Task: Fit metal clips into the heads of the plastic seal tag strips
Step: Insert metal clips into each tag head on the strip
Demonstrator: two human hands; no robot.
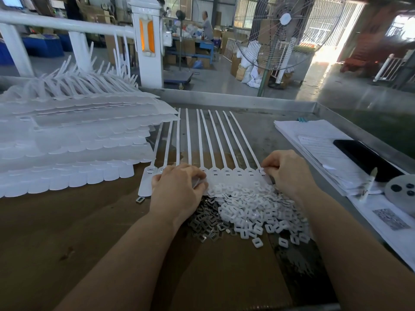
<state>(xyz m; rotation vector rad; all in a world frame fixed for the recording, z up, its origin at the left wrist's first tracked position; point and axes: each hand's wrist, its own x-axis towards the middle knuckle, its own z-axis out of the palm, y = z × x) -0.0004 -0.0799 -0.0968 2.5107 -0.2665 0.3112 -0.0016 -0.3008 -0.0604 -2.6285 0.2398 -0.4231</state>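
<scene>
While over the strip row (215, 173), both hands curled: left hand (177, 187) grip hidden, right hand (286, 170) pinching a head (262, 170).

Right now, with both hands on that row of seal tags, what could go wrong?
The white caps lie heaped against the metal clips, so a wrong piece may be grabbed. The left hand covers several tag heads, so one could be skipped. One clip lies apart and may be lost.
</scene>
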